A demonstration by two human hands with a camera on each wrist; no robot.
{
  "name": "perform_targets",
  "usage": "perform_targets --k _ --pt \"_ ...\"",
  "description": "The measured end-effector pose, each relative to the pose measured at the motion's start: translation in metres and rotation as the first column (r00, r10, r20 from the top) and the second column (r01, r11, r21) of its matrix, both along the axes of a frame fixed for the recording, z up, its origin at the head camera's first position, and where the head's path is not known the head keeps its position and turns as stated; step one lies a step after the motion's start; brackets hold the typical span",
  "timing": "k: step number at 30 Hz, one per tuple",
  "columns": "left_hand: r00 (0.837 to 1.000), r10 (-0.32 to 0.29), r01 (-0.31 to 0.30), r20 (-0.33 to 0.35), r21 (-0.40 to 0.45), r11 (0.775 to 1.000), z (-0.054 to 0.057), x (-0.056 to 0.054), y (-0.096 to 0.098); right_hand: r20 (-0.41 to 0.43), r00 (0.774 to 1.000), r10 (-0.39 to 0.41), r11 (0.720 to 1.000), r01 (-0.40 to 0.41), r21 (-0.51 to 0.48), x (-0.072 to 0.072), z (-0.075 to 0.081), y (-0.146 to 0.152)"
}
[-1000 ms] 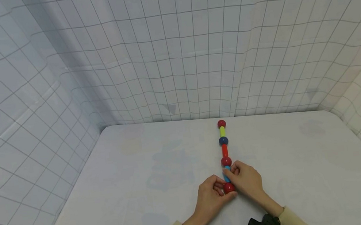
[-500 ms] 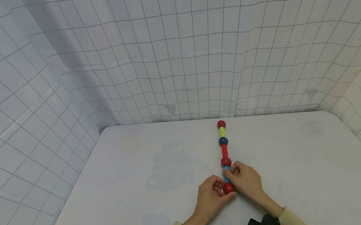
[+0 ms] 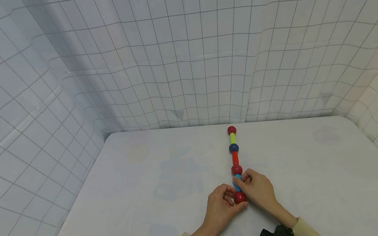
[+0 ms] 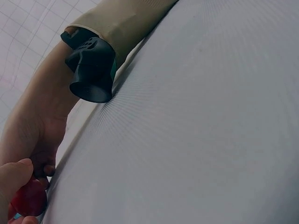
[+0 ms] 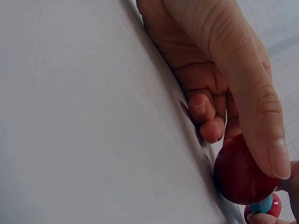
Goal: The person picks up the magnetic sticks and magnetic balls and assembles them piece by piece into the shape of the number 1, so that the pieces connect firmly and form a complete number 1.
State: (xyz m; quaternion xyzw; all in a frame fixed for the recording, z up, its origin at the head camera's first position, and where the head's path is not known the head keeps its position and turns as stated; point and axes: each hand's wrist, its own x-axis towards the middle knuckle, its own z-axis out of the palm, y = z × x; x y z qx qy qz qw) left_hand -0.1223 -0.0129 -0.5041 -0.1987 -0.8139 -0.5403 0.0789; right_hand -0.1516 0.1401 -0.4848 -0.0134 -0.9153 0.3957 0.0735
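Note:
In the head view a straight chain of balls and rods lies on the white table (image 3: 131, 193). My left hand (image 3: 216, 210) pinches the nearest red ball (image 3: 239, 198) between thumb and fingers. Just beyond it, my right hand (image 3: 260, 192) pinches the light blue rod (image 3: 237, 188), partly covering it. Farther along come another red ball (image 3: 236, 170), a red rod (image 3: 235, 158), a dark blue ball (image 3: 233, 148), a yellow-green rod (image 3: 232, 138) and a far red ball (image 3: 231, 130). The right wrist view shows a thumb (image 5: 261, 126) on the near ball (image 5: 243, 172), with the blue rod joined behind it.
A white grid-patterned curtain (image 3: 182, 57) hangs behind the table and along its sides. A black wrist mount (image 3: 275, 235) sits on my right wrist, close above the table, below a beige sleeve (image 3: 305, 232).

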Motion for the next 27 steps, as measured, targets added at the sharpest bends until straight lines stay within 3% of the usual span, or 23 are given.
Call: perform_targets --k 27 --pt "1.0 0.002 -0.002 0.002 -0.004 1.0 0.0022 0.0011 -0.0002 -0.01 1.0 -0.003 1.0 0.003 -0.014 -0.0005 -0.0006 0.0007"
